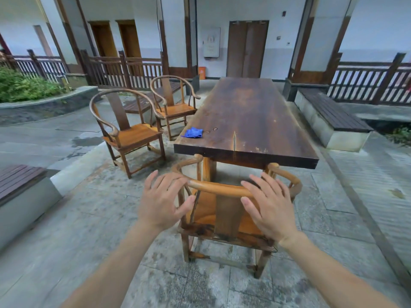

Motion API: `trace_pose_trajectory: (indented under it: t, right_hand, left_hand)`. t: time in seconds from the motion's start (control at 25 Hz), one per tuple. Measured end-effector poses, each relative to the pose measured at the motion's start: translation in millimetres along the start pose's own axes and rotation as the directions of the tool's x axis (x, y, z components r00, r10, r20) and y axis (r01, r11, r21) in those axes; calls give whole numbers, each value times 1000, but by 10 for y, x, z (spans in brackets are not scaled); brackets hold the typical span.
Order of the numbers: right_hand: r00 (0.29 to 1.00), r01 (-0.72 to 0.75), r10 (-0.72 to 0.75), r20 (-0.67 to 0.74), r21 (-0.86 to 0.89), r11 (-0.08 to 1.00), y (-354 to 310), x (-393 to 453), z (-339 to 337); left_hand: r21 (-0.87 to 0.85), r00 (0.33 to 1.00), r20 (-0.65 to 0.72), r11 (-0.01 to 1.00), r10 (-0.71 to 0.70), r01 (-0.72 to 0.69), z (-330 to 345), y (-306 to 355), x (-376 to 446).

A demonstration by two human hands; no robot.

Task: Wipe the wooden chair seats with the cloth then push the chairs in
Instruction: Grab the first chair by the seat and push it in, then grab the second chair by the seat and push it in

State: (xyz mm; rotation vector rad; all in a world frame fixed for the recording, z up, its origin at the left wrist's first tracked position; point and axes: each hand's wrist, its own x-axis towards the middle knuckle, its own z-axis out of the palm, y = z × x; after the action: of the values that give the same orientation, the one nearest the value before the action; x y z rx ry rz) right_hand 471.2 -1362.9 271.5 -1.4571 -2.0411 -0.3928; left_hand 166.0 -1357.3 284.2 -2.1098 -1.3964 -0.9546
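Note:
A round-backed wooden chair point(219, 188) stands at the near end of the long dark table point(251, 112), its arm tips under the table edge. My left hand point(162, 201) and my right hand point(270, 204) hover with spread fingers at the curved back rail, holding nothing. I cannot tell whether they touch the rail. A crumpled blue cloth point(193, 132) lies on the table's near left corner. Two more wooden chairs, the nearer chair point(131, 134) and the farther chair point(175, 107), stand pulled out to the left of the table.
A low slatted bench point(333, 116) runs along the table's right side, and another bench point(17, 181) sits at the near left. Wooden railings, pillars and doors close the courtyard behind. The stone paving looks damp.

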Motion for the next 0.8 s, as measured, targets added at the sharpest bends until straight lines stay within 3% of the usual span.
trace_pose_trajectory:
  t: [0.2,0.44,0.8]
  right_hand:
    - [999,41,-41,-12,-15,999,-86,118,-248]
    - [992,126,-125,-23,105,986,-279,356,-166]
    - [939,332,-341,-38,350,876,-1397,953,491]
  left_hand:
    - [12,1000,-25,1000,3,-3,-255,19,-3]
    - [80,998,-6,995,-60,60,-455,-66,-109]
    - [292,971,-93,927,-219,237,-1075,-942,-763]
